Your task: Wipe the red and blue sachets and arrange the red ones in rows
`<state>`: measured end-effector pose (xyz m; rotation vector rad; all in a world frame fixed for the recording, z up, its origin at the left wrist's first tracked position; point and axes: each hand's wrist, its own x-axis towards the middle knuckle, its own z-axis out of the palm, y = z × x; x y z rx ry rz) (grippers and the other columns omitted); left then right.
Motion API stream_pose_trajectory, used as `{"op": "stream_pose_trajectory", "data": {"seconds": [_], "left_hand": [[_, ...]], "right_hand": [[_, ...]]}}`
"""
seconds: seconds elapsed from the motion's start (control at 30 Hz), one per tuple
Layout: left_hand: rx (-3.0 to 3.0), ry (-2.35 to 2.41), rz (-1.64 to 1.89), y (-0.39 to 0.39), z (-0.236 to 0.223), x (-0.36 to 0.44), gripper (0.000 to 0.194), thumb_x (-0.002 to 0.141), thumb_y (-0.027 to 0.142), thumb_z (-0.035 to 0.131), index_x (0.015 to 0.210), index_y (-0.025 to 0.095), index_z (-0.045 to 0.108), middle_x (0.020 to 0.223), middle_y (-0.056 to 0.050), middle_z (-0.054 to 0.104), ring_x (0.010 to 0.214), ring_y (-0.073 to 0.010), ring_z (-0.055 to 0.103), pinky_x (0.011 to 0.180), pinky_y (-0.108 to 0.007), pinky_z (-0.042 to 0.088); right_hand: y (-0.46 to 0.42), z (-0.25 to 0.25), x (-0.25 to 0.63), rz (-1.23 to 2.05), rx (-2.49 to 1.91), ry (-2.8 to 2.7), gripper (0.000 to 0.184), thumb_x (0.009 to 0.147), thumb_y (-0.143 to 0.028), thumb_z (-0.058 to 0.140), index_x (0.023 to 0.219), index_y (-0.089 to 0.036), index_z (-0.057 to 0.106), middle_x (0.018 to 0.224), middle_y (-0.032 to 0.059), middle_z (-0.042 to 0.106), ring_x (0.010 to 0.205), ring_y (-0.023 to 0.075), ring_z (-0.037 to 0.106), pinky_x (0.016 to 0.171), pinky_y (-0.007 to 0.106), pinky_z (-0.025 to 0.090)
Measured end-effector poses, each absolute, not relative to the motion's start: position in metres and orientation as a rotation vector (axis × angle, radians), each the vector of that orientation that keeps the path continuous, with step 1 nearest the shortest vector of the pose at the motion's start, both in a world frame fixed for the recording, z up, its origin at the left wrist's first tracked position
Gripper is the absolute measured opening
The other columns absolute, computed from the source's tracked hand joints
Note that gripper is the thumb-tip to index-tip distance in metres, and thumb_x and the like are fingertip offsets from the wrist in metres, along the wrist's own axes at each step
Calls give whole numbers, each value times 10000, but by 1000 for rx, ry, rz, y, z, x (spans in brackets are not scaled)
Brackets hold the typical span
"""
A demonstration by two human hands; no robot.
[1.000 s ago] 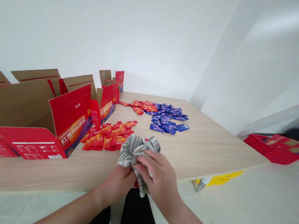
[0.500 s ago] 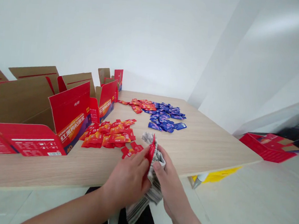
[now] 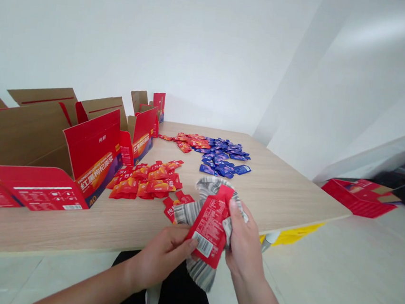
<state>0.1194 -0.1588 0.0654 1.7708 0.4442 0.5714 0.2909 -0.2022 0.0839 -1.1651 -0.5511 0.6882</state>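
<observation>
red sachet [image 3: 208,226] clamped in my right hand [image 3: 246,242], fingers pressed together on it and the striped cloth [image 3: 185,212], my left hand [image 3: 161,262] curled under the cloth, just over the worktop's front edge [image 3: 107,244].

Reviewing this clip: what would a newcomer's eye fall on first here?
First comes the red sachet, barcode side up, held at centre by the right hand against a striped cloth that the left hand also holds. Beyond them on the wooden table, orange-red sachets and blue sachets lie in loose heaps. Large open red cartons line the table's left side.
</observation>
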Motion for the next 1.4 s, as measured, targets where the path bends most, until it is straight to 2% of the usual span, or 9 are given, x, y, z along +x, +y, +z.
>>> {"op": "stream_pose_trajectory", "data": {"seconds": [0.17, 0.33, 0.53, 0.63, 0.73, 0.93, 1.13, 1.23, 1.4], "left_hand": [[1721, 628, 761, -158, 69, 117, 483, 951, 524, 476, 606, 187, 514, 804, -44, 595, 763, -176, 552, 747, -294, 449], [1592, 649, 777, -162, 66, 126, 396, 862, 560, 552, 686, 207, 572, 781, -39, 616, 761, -197, 556, 751, -319, 484], [1965, 659, 728, -160, 77, 108, 415, 959, 347, 384, 580, 201, 466, 822, -57, 687, 794, -184, 643, 734, -271, 503], [2275, 1137, 932, -114, 78, 84, 319, 925, 261, 409, 671, 186, 587, 1170, -147, 716, 1058, -269, 675, 891, -339, 523], [2707, 1572, 500, -52, 76, 57, 345, 961, 240, 369, 843, 143, 679, 1476, -201, 526, 1142, -314, 652, 973, -415, 497], [2724, 1437, 87, 6, 72, 31, 130, 818, 244, 647, 726, 166, 696, 967, -132, 757, 902, -270, 707, 824, -341, 540], [2704, 1245, 291, -39, 65, 66, 382, 996, 270, 365, 1173, 142, 678, 1210, -185, 696, 1134, -317, 647, 1003, -477, 473], [2668, 913, 317, -77, 45, 96, 373, 964, 294, 502, 1302, 221, 639, 1314, -98, 680, 1211, -269, 630, 1063, -396, 460], [2651, 644, 321, -115, 3, 116, 653, 782, 261, 774, 1402, 249, 569, 1476, -130, 554, 1425, -388, 417, 1183, -543, 307]], "right_hand": [[-226, 73, 294, 54, -1342, -756, 454, 934, -530, 565, 1227, -201, 674, 1069, 96, 761, 947, 264, 723, 791, 361, 573], [-223, 59, 270, 14, -1212, -1618, 231, 926, -394, 617, 1039, -268, 775, 1084, 80, 771, 983, 244, 724, 863, 361, 573], [-177, 43, 326, 92, -1575, -1153, 468, 881, -603, 538, 820, -194, 755, 880, 115, 771, 852, 275, 698, 823, 394, 545], [-181, 42, 340, 140, -1628, -1012, 490, 872, -623, 515, 834, -191, 743, 881, 113, 761, 858, 274, 677, 805, 370, 523], [-189, 42, 336, 166, -1624, -994, 476, 869, -611, 516, 838, -193, 742, 883, 106, 755, 860, 273, 668, 791, 359, 513], [-189, 35, 332, 206, -1632, -960, 521, 846, -638, 512, 883, -178, 754, 928, 124, 759, 897, 296, 664, 817, 388, 508], [-190, 24, 344, 209, -1651, -894, 522, 829, -635, 533, 927, -167, 743, 981, 132, 752, 950, 300, 659, 884, 415, 492], [-188, 19, 342, 246, -1641, -880, 529, 830, -634, 540, 964, -158, 728, 1008, 132, 744, 977, 300, 661, 910, 423, 489], [-182, 2, 339, 326, -1615, -849, 515, 821, -618, 590, 1035, -165, 708, 1062, 123, 733, 1020, 298, 658, 945, 432, 483]]}}
